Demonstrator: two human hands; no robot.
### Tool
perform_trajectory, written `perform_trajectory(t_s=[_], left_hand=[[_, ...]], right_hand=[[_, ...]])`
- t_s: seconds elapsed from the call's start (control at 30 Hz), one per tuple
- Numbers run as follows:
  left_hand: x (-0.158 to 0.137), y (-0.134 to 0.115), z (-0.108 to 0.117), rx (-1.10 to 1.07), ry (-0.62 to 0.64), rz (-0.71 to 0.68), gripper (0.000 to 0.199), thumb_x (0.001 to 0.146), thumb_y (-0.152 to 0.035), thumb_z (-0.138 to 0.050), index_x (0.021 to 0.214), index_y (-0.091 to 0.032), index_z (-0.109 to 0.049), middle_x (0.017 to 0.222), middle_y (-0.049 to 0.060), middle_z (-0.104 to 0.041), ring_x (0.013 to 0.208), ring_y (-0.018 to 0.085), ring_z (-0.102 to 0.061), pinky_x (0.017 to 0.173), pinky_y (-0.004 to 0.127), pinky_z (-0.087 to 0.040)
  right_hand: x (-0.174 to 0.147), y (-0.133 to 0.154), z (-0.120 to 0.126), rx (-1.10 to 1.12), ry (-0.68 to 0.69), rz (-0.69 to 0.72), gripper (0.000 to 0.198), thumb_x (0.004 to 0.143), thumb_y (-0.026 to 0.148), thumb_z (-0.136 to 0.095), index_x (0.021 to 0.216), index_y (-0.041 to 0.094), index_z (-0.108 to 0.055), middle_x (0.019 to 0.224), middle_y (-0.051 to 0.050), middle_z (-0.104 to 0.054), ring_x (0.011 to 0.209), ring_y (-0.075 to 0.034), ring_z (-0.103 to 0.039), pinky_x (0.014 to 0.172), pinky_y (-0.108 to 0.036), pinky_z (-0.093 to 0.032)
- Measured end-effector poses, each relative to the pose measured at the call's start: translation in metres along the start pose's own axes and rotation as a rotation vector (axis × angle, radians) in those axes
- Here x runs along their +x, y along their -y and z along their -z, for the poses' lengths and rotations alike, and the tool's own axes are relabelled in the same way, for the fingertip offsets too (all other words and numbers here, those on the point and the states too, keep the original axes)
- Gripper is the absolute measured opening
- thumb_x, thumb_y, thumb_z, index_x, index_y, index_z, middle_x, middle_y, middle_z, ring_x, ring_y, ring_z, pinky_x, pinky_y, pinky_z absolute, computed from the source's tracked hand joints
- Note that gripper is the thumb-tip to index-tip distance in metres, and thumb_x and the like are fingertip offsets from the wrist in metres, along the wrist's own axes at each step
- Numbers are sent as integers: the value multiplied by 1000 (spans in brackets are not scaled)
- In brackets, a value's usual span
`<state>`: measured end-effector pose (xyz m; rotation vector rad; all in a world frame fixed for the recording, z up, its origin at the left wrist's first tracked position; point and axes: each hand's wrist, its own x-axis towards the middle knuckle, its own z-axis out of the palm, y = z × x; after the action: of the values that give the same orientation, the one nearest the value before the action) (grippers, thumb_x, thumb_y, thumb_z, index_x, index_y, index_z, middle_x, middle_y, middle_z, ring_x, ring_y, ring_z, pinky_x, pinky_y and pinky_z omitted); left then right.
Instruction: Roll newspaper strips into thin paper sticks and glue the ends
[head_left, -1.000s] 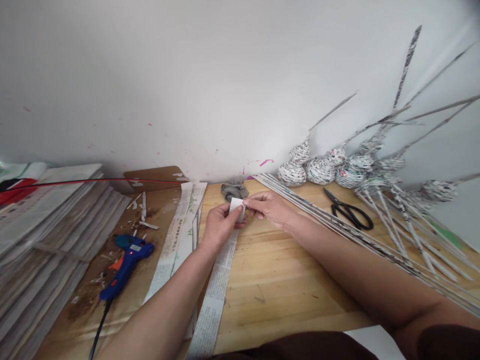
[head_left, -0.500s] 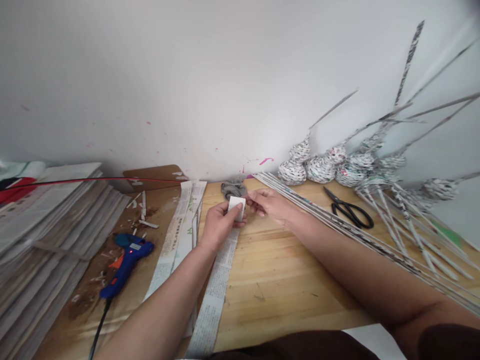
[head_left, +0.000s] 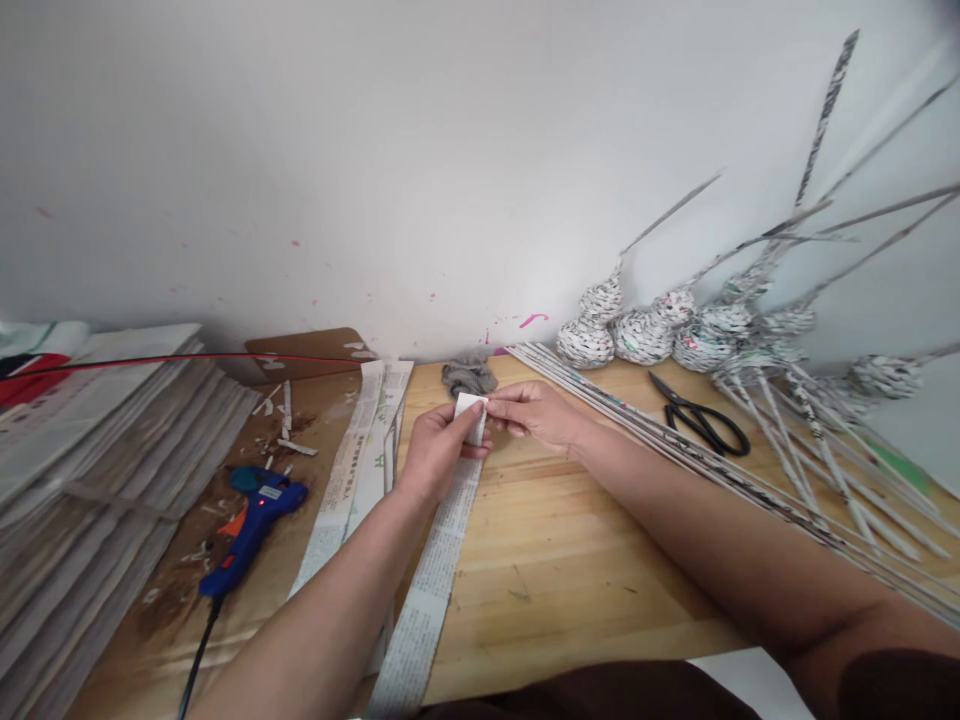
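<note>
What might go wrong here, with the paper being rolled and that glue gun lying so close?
The glue gun shows a lit red light and lies among paper scraps, so it may scorch them. The newspaper strip, pinched at its folded end by the left hand and right hand, could tear or roll crooked.

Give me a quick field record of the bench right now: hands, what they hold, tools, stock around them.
left hand: pinching the far end of the newspaper strip
right hand: fingertips on the same folded end
newspaper strip: lies flat on the wooden table, running toward the camera
glue gun: blue, lying left of the strip on brown board, untouched
scissors: black, lying right of the hands
rolled paper sticks: long bundle along the right
newspaper stack: far left
</note>
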<state>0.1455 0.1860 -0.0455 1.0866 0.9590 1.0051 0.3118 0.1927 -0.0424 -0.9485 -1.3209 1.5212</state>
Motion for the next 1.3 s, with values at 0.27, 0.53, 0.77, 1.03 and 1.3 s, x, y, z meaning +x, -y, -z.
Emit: perform_trajectory(t_s=[0.27, 0.53, 0.77, 1.03, 1.3], left_hand=[[2, 2, 3, 136, -19, -39, 38, 72, -47, -72, 87, -12, -70, 67, 5, -69, 56, 14, -63, 49, 23, -53], [1, 4, 3, 297, 9, -114, 32, 75, -42, -68, 88, -14, -69, 70, 5, -69, 63, 19, -66, 58, 30, -57], [0, 3, 2, 332, 37, -123, 33, 78, -44, -64, 88, -13, -68, 71, 6, -69, 67, 20, -67, 60, 31, -57], [1, 2, 3, 229, 18, -72, 36, 78, -46, -65, 91, -13, -68, 70, 6, -70, 66, 20, -67, 59, 30, -57], [1, 4, 3, 222, 34, -45, 34, 78, -45, -66, 87, -13, -69, 70, 6, -70, 65, 19, -67, 58, 28, -57]], right_hand=[[1, -1, -3, 38, -61, -15, 30, 68, 37, -78, 84, 12, -76, 62, -3, -64, 55, -8, -50, 42, -20, -25], [3, -3, 1, 46, -105, -27, 27, 65, 36, -79, 77, 12, -74, 62, -2, -63, 55, -8, -48, 40, -20, -23], [4, -4, -3, 25, -224, -39, 28, 61, 37, -81, 71, 12, -71, 55, 1, -56, 47, -6, -41, 37, -20, -18], [1, 3, 1, 38, -118, -83, 36, 66, 46, -77, 73, 12, -69, 67, -3, -62, 54, -8, -49, 38, -18, -25], [3, 0, 1, -2, -82, -56, 33, 68, 41, -75, 82, 11, -72, 57, 0, -57, 50, -7, -44, 39, -19, -23]])
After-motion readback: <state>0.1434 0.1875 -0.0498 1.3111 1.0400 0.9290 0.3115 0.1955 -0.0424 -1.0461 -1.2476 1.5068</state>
